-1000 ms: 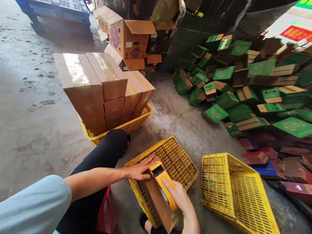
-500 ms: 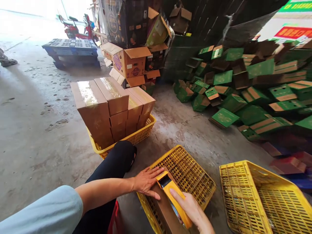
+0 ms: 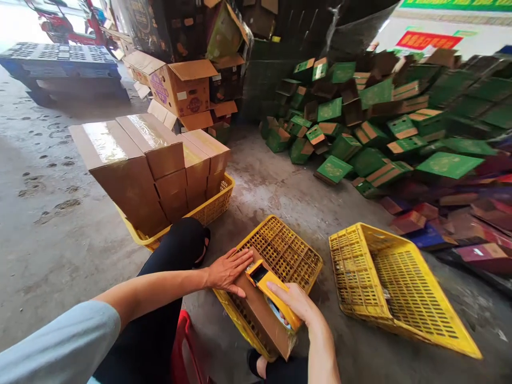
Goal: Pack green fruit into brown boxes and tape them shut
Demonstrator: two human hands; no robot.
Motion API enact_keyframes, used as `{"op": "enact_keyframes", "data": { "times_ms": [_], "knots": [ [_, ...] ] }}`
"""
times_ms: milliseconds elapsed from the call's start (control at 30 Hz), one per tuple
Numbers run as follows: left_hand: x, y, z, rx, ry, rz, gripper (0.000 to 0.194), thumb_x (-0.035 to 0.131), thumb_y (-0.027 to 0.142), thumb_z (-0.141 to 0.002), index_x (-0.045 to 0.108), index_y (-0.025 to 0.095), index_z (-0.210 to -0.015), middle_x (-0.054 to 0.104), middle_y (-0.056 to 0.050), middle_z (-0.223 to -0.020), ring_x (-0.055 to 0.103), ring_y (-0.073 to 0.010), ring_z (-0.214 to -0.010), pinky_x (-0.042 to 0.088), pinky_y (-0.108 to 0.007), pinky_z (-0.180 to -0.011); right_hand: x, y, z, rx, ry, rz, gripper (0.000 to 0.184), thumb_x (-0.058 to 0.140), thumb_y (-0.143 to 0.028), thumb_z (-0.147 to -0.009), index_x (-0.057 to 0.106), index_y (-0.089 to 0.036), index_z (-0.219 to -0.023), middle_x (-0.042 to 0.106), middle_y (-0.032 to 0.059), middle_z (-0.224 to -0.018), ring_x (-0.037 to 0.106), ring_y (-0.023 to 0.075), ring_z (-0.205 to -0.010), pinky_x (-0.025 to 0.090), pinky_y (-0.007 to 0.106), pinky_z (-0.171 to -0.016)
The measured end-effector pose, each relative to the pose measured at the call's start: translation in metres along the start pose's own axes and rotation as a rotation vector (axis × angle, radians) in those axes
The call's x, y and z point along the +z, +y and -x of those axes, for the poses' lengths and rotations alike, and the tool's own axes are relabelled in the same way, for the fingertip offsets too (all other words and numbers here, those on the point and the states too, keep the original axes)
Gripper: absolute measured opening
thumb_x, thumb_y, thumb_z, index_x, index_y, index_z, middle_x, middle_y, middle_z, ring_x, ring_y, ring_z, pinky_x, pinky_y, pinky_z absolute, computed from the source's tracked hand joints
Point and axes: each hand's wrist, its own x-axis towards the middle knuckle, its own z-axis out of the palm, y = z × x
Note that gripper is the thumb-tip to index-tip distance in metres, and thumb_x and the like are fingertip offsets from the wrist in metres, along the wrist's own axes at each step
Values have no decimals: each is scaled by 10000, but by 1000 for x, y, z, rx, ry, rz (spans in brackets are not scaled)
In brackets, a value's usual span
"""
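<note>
A long brown box [image 3: 253, 300] lies on the gridded face of a yellow crate [image 3: 288, 242], a little below the centre of the frame. On top of the box sits a yellow tape dispenser [image 3: 280, 303] – the right hand [image 3: 300, 304] has its fingers curled round it, thumb along the upper side. The left hand [image 3: 228, 271] lies flat on the far end of the box, fingers stretched out and thumb spread apart, pressing without gripping anything; its fingertips are just beside the front of the dispenser.

At lower right another yellow crate [image 3: 418, 290] stands tipped, its inside showing. Left of centre, a yellow basket [image 3: 218, 205] holds taped cartons [image 3: 120, 181] packed side by side. A red stool [image 3: 182, 341] shows at the bottom edge, blue pallets [image 3: 68, 69] at upper left – and green boxes [image 3: 335, 168] lie heaped across the upper right
</note>
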Motion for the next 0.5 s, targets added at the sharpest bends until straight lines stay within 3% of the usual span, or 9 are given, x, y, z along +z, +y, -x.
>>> {"op": "enact_keyframes", "data": {
  "times_ms": [167, 367, 500],
  "knots": [
    [5, -3, -7, 194, -40, -62, 1228, 514, 850, -890, 31, 35, -1671, 131, -275, -1707, 119, -374, -1607, 101, -489, -1308, 0, 7, -3, -12, -36, -7, 438, 620, -591, -917, 624, -198, -723, 650, 48, -551, 635, 178, -477, 533, 273, -465],
    [10, -11, -9, 220, -79, -106, 1276, 567, 825, -881, -65, 37, -1661, 119, -305, -1699, 113, -408, -1599, 139, -544, -1299, 3, 5, 1, -42, -51, -34, 405, 626, -584, -912, 641, -203, -777, 654, 32, -559, 625, 164, -463, 564, 288, -497],
    [8, -11, -11, 195, -115, -93, 1255, 581, 834, -865, 0, 69, -1673, 129, -289, -1704, 120, -413, -1597, 143, -549, -1297, -3, 13, 11, -38, -56, -26, 407, 644, -597, -892, 669, -201, -802, 655, 44, -564, 615, 181, -462, 566, 325, -491]
  ]
}}
